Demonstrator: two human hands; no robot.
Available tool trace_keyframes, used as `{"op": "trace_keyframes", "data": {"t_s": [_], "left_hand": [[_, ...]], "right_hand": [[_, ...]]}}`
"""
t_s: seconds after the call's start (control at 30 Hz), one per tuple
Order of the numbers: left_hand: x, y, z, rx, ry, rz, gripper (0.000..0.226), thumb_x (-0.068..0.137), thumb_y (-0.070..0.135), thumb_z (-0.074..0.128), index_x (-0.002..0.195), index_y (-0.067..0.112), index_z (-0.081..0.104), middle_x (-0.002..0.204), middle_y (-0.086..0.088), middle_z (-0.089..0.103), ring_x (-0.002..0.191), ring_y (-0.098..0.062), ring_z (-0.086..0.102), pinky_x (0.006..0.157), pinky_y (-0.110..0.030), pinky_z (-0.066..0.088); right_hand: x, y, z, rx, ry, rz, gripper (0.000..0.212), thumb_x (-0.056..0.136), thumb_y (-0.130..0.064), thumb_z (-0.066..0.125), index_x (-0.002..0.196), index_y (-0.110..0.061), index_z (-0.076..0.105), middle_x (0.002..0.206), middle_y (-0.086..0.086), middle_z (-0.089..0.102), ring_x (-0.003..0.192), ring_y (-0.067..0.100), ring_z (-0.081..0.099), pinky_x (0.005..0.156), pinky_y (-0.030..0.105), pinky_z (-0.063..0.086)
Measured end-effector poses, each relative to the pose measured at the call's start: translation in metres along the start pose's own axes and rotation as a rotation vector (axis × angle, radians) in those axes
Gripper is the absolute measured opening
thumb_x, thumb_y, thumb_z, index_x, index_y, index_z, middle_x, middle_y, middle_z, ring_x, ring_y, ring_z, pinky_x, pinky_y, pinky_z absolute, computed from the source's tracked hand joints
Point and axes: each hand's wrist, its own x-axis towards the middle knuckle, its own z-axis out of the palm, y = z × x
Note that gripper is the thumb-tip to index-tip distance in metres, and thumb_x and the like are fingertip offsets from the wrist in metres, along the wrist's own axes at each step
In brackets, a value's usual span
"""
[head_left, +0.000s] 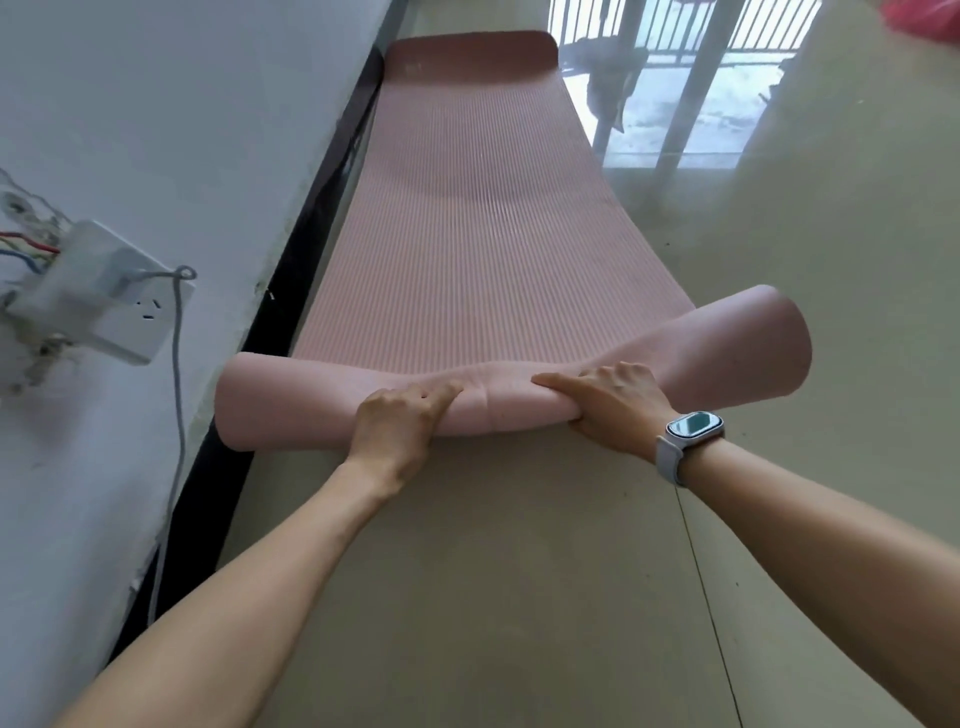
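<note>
**Inspector:** Supporting surface?

**Assistant:** Glossy, pale tiled floor. One thin joint line runs along the near right.

**Inspector:** Items lying directly on it?

**Assistant:** One ribbed pink mat, flat and lengthwise, just beside the left wall. Its near end is curled into a loose roll. A blurred red object lies far right, well apart from the mat.

Bright, soft daylight enters through the bars at the top and lies as pale glare on the glossy floor. Shadows are faint, only a thin one under the mat roll. The wide lens bends the wall line, and the far corners look soft and smeared
</note>
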Motion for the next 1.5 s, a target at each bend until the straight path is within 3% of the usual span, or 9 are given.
{"op": "trace_keyframes", "data": {"t_s": [0.2, 0.7, 0.83, 0.93, 1.13, 1.23, 1.33, 1.43, 1.5], "left_hand": [[0.003, 0.001, -0.006, 0.041, -0.1, -0.029, 0.061, 0.081, 0.005, 0.046, 0.135, 0.034, 0.038, 0.121, -0.005, 0.063, 0.106, -0.032, 0.06, 0.085, -0.036, 0.046], [0.063, -0.015, -0.097, 0.079, -0.401, -0.053, 0.047, 0.082, 0.013, 0.049, 0.127, 0.023, 0.039, 0.116, -0.01, 0.063, 0.11, -0.032, 0.056, 0.091, -0.037, 0.041], [0.076, -0.014, -0.072, 0.138, -0.226, -0.025, 0.087, 0.073, 0.018, 0.063, 0.141, 0.033, 0.011, 0.136, -0.01, 0.04, 0.124, -0.031, 0.039, 0.106, -0.05, 0.028], [0.076, -0.008, -0.028, 0.232, -0.109, 0.187, 0.122, 0.041, 0.022, 0.082, 0.142, 0.033, 0.015, 0.141, -0.013, 0.031, 0.127, -0.034, 0.033, 0.102, -0.065, 0.028], [0.118, -0.007, 0.041, 0.329, -0.375, 0.137, 0.158, 0.019, 0.047, 0.089, 0.145, 0.036, -0.005, 0.15, -0.018, 0.01, 0.136, -0.04, 0.015, 0.1, -0.068, 0.017], [0.138, -0.011, 0.066, 0.317, -0.456, 0.085, 0.165, 0.015, 0.049, 0.089, 0.145, 0.034, -0.012, 0.148, -0.021, 0.02, 0.133, -0.043, 0.03, 0.098, -0.067, 0.029], [0.152, -0.008, 0.084, 0.248, -0.678, 0.068, 0.159, 0.017, 0.044, 0.091, 0.144, 0.036, -0.005, 0.146, -0.019, 0.038, 0.13, -0.04, 0.042, 0.096, -0.063, 0.037], [0.172, -0.003, 0.093, 0.2, -0.794, 0.056, 0.121, 0.068, 0.029, 0.076, 0.141, 0.039, -0.021, 0.158, -0.012, -0.005, 0.145, -0.034, -0.001, 0.112, -0.061, 0.002], [0.192, -0.005, 0.091, 0.168, -0.864, 0.029, 0.108, 0.077, 0.025, 0.064, 0.142, 0.036, -0.021, 0.158, -0.007, -0.008, 0.146, -0.028, -0.005, 0.114, -0.057, -0.002]], "right_hand": [[-0.005, -0.007, -0.002, 0.002, -0.022, 0.028, 0.05, 0.088, -0.026, 0.046, 0.136, -0.038, 0.034, 0.121, 0.003, 0.062, 0.107, 0.028, 0.058, 0.086, 0.035, 0.042], [0.042, -0.007, -0.107, 0.097, -0.31, 0.109, 0.042, 0.086, -0.016, 0.044, 0.123, -0.035, 0.049, 0.114, 0.003, 0.064, 0.104, 0.029, 0.058, 0.078, 0.034, 0.042], [0.084, 0.016, -0.087, 0.244, -0.473, 0.116, 0.028, 0.079, -0.013, 0.051, 0.105, -0.017, 0.06, 0.104, 0.009, 0.067, 0.097, 0.032, 0.061, 0.08, 0.038, 0.05], [0.129, 0.038, -0.054, 0.346, -0.637, 0.092, 0.03, 0.077, -0.015, 0.058, 0.107, -0.014, 0.062, 0.108, 0.011, 0.067, 0.1, 0.031, 0.062, 0.085, 0.04, 0.052], [0.211, 0.074, -0.016, 0.437, -1.013, 0.014, 0.043, 0.082, -0.019, 0.063, 0.121, -0.002, 0.054, 0.118, 0.017, 0.062, 0.095, 0.031, 0.062, 0.072, 0.034, 0.052], [0.24, 0.09, 0.011, 0.474, -1.146, 0.001, 0.052, 0.08, -0.031, 0.067, 0.122, -0.004, 0.053, 0.117, 0.016, 0.064, 0.093, 0.031, 0.065, 0.069, 0.032, 0.053], [0.24, 0.094, 0.046, 0.367, -1.066, -0.054, 0.065, 0.074, -0.041, 0.071, 0.126, -0.008, 0.048, 0.125, 0.011, 0.059, 0.104, 0.029, 0.06, 0.082, 0.032, 0.047], [0.229, 0.101, 0.063, 0.343, -0.797, -0.023, 0.07, 0.073, -0.047, 0.068, 0.128, -0.015, 0.04, 0.127, 0.01, 0.05, 0.114, 0.031, 0.052, 0.088, 0.037, 0.041], [0.212, 0.101, 0.061, 0.22, -0.443, -0.148, 0.053, 0.079, -0.037, 0.063, 0.122, -0.013, 0.043, 0.119, 0.011, 0.051, 0.108, 0.033, 0.051, 0.09, 0.044, 0.038]]}}
